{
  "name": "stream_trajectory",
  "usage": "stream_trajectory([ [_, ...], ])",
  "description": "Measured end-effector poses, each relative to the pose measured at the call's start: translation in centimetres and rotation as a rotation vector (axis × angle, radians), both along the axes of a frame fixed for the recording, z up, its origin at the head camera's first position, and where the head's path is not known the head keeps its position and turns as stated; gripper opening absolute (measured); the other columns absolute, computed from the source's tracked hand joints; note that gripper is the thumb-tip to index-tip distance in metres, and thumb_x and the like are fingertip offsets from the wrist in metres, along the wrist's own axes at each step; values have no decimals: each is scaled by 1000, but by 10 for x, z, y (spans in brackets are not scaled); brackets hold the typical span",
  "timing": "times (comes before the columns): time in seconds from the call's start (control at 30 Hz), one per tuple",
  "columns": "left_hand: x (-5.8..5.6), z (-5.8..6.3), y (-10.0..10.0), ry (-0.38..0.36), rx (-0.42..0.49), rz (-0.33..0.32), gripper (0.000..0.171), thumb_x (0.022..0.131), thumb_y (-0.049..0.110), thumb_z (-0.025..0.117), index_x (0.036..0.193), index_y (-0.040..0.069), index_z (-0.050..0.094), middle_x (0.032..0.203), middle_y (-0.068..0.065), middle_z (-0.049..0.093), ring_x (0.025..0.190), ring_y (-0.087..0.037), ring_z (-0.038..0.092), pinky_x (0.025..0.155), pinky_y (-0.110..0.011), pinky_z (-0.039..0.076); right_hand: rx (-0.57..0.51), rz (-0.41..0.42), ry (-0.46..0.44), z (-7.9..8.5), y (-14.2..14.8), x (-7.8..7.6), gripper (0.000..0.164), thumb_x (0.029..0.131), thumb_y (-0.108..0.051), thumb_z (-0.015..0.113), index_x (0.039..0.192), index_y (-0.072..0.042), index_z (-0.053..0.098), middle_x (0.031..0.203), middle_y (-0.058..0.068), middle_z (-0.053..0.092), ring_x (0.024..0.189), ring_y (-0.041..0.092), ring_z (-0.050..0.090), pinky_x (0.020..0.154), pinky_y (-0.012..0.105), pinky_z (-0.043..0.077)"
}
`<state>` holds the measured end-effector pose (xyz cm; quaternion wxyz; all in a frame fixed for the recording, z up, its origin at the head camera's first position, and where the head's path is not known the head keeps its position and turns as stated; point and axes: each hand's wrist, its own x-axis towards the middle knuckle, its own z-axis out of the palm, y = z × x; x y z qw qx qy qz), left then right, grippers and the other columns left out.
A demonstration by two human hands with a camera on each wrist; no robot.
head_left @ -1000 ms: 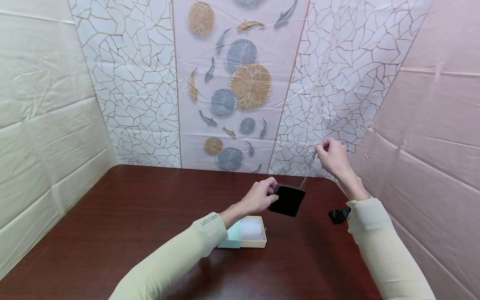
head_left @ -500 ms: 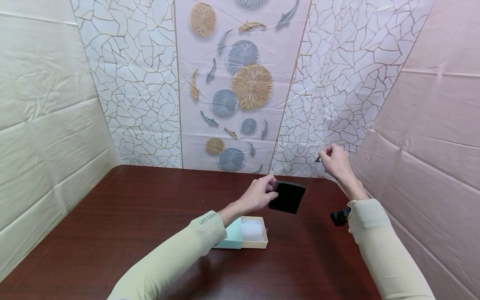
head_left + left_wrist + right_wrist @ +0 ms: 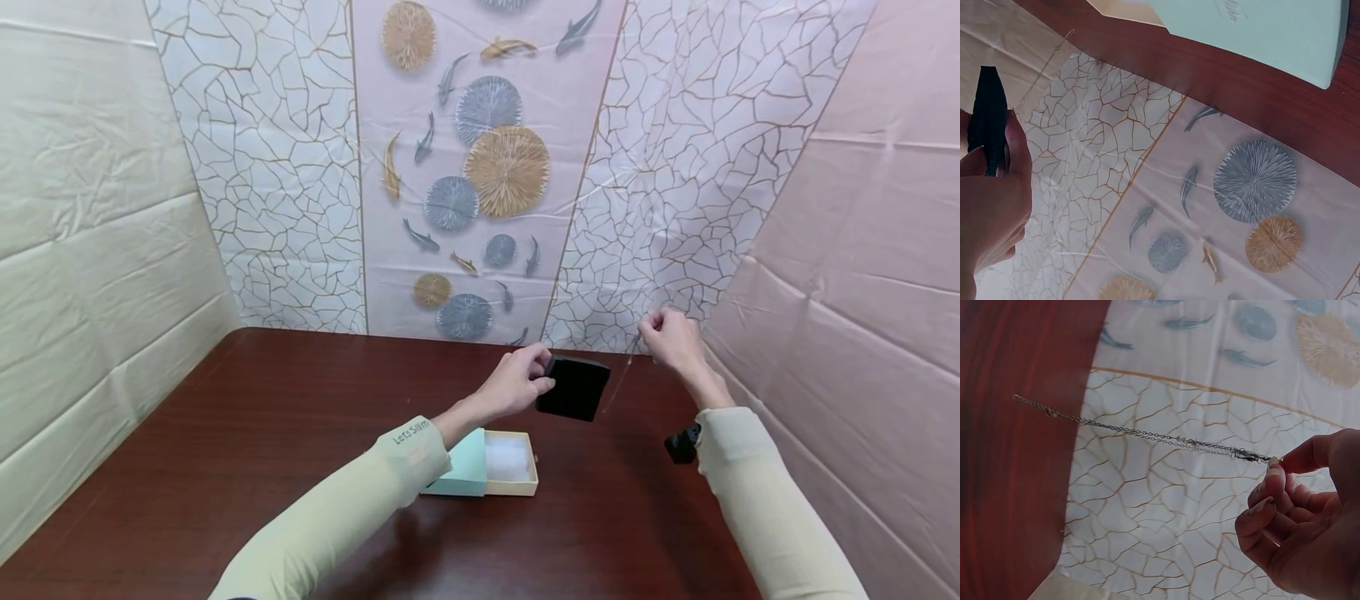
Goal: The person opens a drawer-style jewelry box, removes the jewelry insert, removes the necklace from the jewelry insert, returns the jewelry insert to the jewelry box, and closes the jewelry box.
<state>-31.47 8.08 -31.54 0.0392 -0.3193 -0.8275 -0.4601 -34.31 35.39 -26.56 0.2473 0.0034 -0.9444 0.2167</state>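
In the head view my left hand (image 3: 517, 382) pinches a thin black square pad (image 3: 573, 390) by its left edge, raised above the table. The left wrist view shows this pad (image 3: 988, 119) edge-on between thumb and fingers. To the right, my right hand (image 3: 675, 343) is held higher, pinching one end of a fine chain necklace (image 3: 628, 363). Its strands dangle just right of the pad. Close up in the right wrist view, the silvery chain (image 3: 1141, 433) runs doubled from the thumb and fingertip, with small links visible.
Below my left forearm, a mint-green box sleeve (image 3: 463, 471) lies on the dark red-brown table (image 3: 300, 417). Its cream drawer (image 3: 535, 477) sticks out to the right, with white lining inside. Patterned cloth (image 3: 288, 208) hangs behind, and pale cloth walls flank both sides.
The chain crossed the pad's upper edge one second ago and now hangs beside it. My right hand has dropped and shifted slightly right. My left hand has risen a little with the pad.
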Motion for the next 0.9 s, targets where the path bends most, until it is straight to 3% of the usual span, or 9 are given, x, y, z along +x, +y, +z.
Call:
stream_trajectory([
  [0.27, -2, 2, -4, 6, 1, 3, 23, 90, 8, 64, 111, 3, 57, 110, -17, 71, 107, -24, 67, 89, -36, 52, 51, -22, -78, -23, 10, -6, 16, 86, -19, 48, 78, -7, 55, 62, 5, 57, 63, 24, 55, 52, 29, 37],
  [0.9, -4, 1, -7, -35, -7, -4, 23, 91, 9, 64, 113, 4, 57, 118, -17, 67, 112, -26, 65, 93, -40, 51, 63, -42, -284, -81, 23, -13, 14, 85, -19, 50, 80, -8, 58, 74, 7, 60, 65, 21, 54, 54, 31, 37],
])
